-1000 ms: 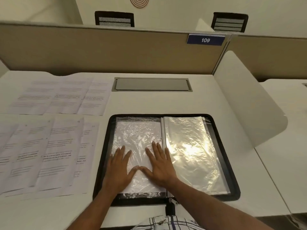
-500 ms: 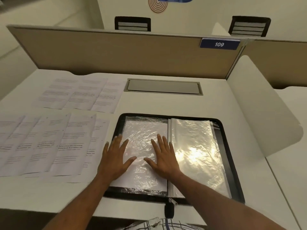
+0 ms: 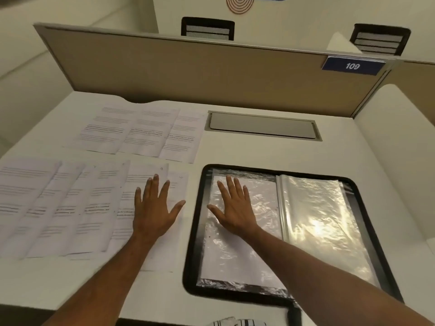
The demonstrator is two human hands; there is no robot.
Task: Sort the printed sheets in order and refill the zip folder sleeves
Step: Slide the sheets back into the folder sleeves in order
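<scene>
1 sheet [image 3: 235, 260] in L sleeve [image 3: 244, 287] of folder [image 3: 195, 231].

Bare desk [image 3: 235, 154] runs mid-frame between the printed sheets [image 3: 70, 208] at left and the open zip folder [image 3: 200, 231] at lower right; the partition [image 3: 188, 74] walls off the top, a white divider [image 3: 395, 149] closes the right edge

The zip folder [image 3: 196, 231] has a black rim, and its sleeves [image 3: 317, 220] are clear and glinting. Left of the folder, the printed sheets [image 3: 70, 203] are white with black text lines. Beyond it, a tan partition [image 3: 188, 71] bears a navy plate [image 3: 352, 65], numbered in white.
</scene>
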